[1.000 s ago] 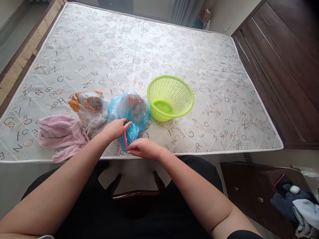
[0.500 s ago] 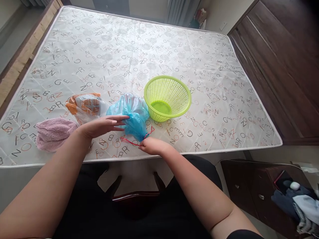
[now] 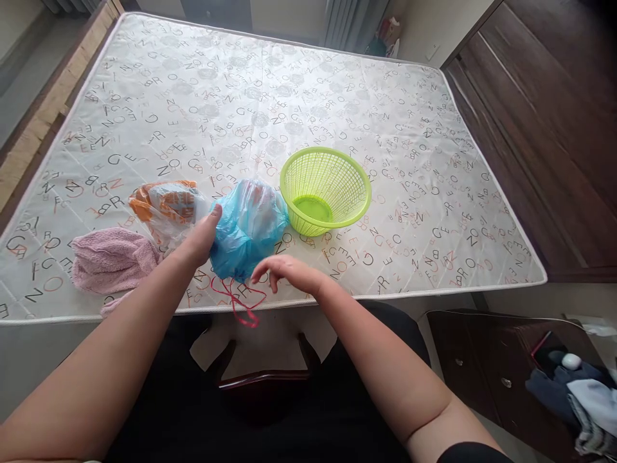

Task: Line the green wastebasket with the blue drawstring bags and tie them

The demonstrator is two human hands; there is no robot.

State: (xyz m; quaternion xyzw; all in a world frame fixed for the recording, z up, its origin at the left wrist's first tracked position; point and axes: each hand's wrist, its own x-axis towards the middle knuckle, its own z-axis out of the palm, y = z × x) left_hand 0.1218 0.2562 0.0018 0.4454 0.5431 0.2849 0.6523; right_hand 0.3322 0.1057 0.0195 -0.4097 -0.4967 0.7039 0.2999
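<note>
A blue translucent plastic bag [image 3: 250,225], full and rounded, sits near the front edge of the mattress. Its red drawstring [image 3: 238,302] hangs loosely over that edge. My left hand [image 3: 203,236] cups the bag's left side with the thumb up; its other fingers are hidden by the bag. Just right of the bag's lower end is my right hand [image 3: 285,270], fingers bent and apart, with nothing in it. A light-green plastic basket [image 3: 357,193] stands empty against the bag's right side. What the bag contains cannot be made out clearly.
Left of the blue bag lie a clear plastic bag with orange print [image 3: 168,202] and a pink towel [image 3: 110,260]. All rest on a letter-patterned mattress [image 3: 231,103]. A dark wooden cabinet [image 3: 472,360] with clothes on top stands at the lower right.
My right hand has let go of the red drawstring, which now dangles over the edge. My left hand has moved from above the bag to its left side, and the bag's gathered end has turned down.
</note>
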